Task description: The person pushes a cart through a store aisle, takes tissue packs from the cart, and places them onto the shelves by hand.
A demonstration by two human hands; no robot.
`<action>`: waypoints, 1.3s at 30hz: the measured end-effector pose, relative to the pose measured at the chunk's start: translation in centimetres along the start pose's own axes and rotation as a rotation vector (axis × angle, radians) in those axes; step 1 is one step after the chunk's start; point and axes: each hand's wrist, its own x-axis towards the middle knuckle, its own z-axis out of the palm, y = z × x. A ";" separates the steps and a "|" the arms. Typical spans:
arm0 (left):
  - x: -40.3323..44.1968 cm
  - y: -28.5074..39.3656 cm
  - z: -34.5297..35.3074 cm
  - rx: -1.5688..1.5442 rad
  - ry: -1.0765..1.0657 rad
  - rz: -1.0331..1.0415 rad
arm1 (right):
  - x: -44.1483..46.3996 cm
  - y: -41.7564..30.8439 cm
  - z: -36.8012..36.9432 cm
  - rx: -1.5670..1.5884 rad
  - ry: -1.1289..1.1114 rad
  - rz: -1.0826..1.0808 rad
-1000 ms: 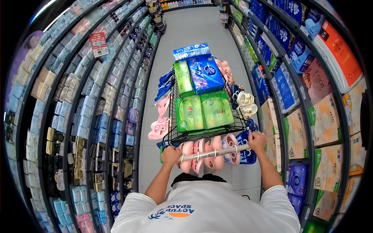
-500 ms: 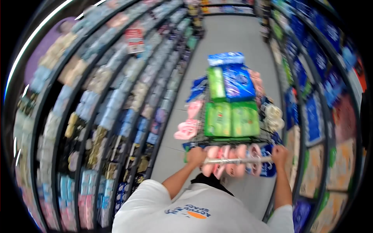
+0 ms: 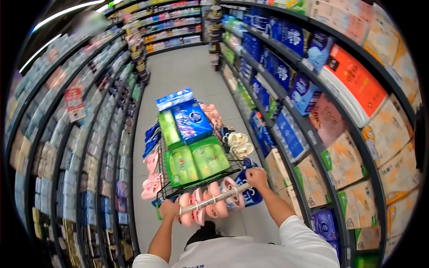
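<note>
My left hand (image 3: pixel 169 209) is closed around the left end of a shopping cart's handle (image 3: pixel 240 189). The right end sits in the fist of my right hand (image 3: pixel 257 177). Between them, pink slippers (image 3: pixel 215 206) hang from the handle bar. Inside the black wire cart (image 3: pixel 166 193) lie green packs (image 3: pixel 181 169), with a large blue pack (image 3: pixel 193 121) and a slim green pack (image 3: pixel 170 128) farther forward. More pink slippers (image 3: pixel 152 186) hang off the cart's left side, and cream slippers (image 3: pixel 240 145) hang on its right.
Shelves of small packaged goods (image 3: pixel 96 147) line the left side. On the right, shelves hold blue packs (image 3: pixel 288 38), orange-and-beige packs (image 3: pixel 346 158) and a red-and-white pack (image 3: pixel 353 85). A grey tiled floor (image 3: pixel 178 67) runs ahead to a cross shelf (image 3: pixel 172 27) at the far end.
The view has swung right, so the cart now appears farther left and slanted, with more of the right shelves showing. Both hands keep their hold on the handle.
</note>
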 end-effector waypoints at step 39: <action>16.0 7.5 -4.7 -0.191 0.347 0.212 | 14.8 0.0 8.8 -0.089 -0.061 0.046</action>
